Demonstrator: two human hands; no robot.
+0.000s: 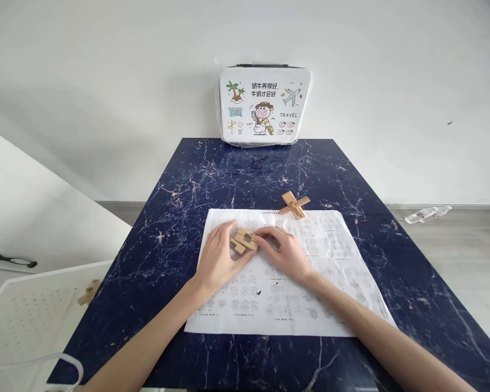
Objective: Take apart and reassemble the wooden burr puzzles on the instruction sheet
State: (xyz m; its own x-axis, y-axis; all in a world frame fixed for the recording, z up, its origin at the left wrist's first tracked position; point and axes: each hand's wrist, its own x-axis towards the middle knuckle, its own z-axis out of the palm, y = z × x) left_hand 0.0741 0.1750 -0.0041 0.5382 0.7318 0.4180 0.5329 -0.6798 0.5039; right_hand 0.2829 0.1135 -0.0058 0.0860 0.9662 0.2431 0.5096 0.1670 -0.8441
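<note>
Between my two hands is a small group of notched wooden puzzle pieces (pixel 245 239), pale and blocky, with a square gap in it. My left hand (pixel 220 250) curves around its left and near sides, thumb along the front edge. On the right edge, the fingertips and thumb of my right hand (pixel 283 247) pinch the same pieces. They are over a large white sheet (pixel 277 321) printed with small diagrams. Beyond my right hand, a second wooden puzzle (pixel 294 206) of crossed sticks lies across the sheet's far edge. My fingers hide part of the held pieces.
The dark blue marbled table (pixel 212 179) carries the sheet. At its far end a white cartoon-printed case (pixel 265 106) in clear plastic leans near the wall. A white perforated surface (pixel 36 305) with a cable (pixel 44 357) is at left; a clear plastic item (pixel 428 214) lies right.
</note>
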